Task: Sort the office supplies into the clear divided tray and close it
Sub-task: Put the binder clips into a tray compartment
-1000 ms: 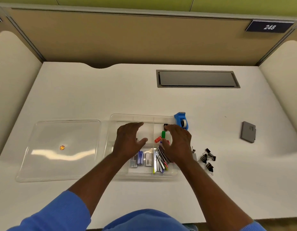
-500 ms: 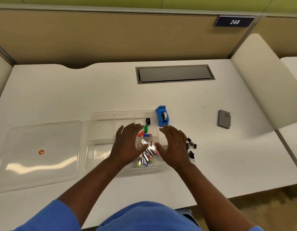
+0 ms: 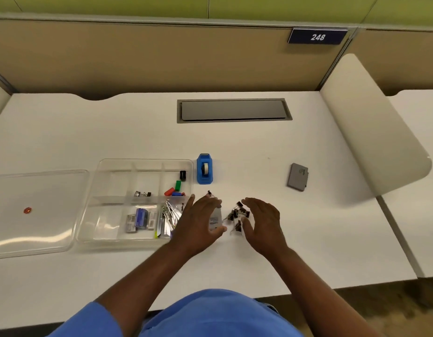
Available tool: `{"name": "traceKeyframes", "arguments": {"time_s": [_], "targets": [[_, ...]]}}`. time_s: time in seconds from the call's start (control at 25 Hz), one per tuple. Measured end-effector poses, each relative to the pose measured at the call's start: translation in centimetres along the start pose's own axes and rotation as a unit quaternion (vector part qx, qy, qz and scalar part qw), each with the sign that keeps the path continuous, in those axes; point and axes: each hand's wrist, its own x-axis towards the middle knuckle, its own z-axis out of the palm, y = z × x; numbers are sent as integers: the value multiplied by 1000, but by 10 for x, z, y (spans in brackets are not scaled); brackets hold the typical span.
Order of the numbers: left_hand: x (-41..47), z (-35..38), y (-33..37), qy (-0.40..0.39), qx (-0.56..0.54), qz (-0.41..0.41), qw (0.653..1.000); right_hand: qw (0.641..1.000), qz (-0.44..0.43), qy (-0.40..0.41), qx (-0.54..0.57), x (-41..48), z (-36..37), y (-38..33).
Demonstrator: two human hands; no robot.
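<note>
The clear divided tray (image 3: 102, 166) lies left of centre on the white desk. It holds a binder clip (image 3: 142, 193), coloured small pieces (image 3: 174, 188), staple boxes (image 3: 140, 218) and flat metal strips (image 3: 167, 218). Its clear lid (image 3: 40, 215) lies flat to its left. Right of the tray, several black binder clips (image 3: 238, 214) lie in a pile beside a small grey box (image 3: 216, 218). My left hand (image 3: 198, 222) and my right hand (image 3: 263, 223) hover open on either side of the pile, palms facing inwards. A blue tape dispenser (image 3: 204, 169) stands behind them.
A grey flat square pad (image 3: 298, 177) lies at the right. A grey cable hatch (image 3: 233, 110) is set into the desk at the back. A beige partition (image 3: 371, 122) bounds the desk's right side. A brown wall panel stands behind.
Both hands have left the tray and moved right to flank the binder clip pile. The camera has turned right as well.
</note>
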Motion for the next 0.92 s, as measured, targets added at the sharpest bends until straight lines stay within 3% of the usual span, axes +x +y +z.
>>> {"name": "traceKeyframes", "arguments": {"time_s": [0.44, 0.68, 0.92], "targets": [[9, 63, 46, -28, 73, -71, 994, 984, -82, -159, -26, 26, -5, 57], [9, 68, 58, -5, 89, -53, 995, 965, -106, -239, -15, 40, 3, 57], [11, 75, 62, 11, 55, -55, 997, 962, -127, -241, -15, 42, 3, 54]]}}
